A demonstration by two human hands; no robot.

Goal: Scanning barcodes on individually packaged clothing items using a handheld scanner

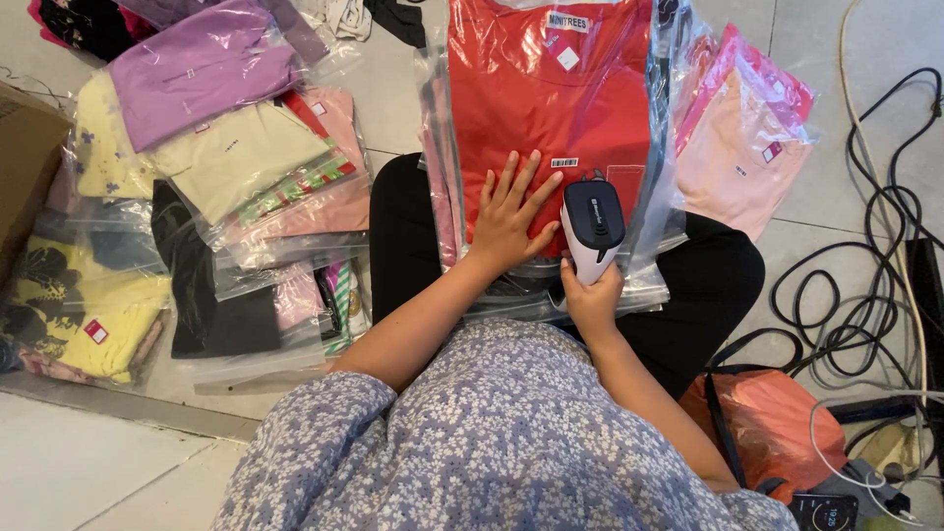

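Two hands work: left hand (pixel 511 218) flat, fingers spread, on bagged red shirt (pixel 551 98); right hand (pixel 593 295) grips scanner (pixel 592 224).

Taking the red bagged garment (pixel 551 108) on our lap as landmark, we count one of it, with one handheld scanner (pixel 592 226) at its lower right edge. To its right lies one pink bagged garment (pixel 739 147). To its left we count one purple (pixel 202 69) and one cream packet (pixel 236 157).

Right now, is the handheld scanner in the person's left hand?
No, the right hand grips the barcode scanner, while the left hand lies flat on the bagged red garment.
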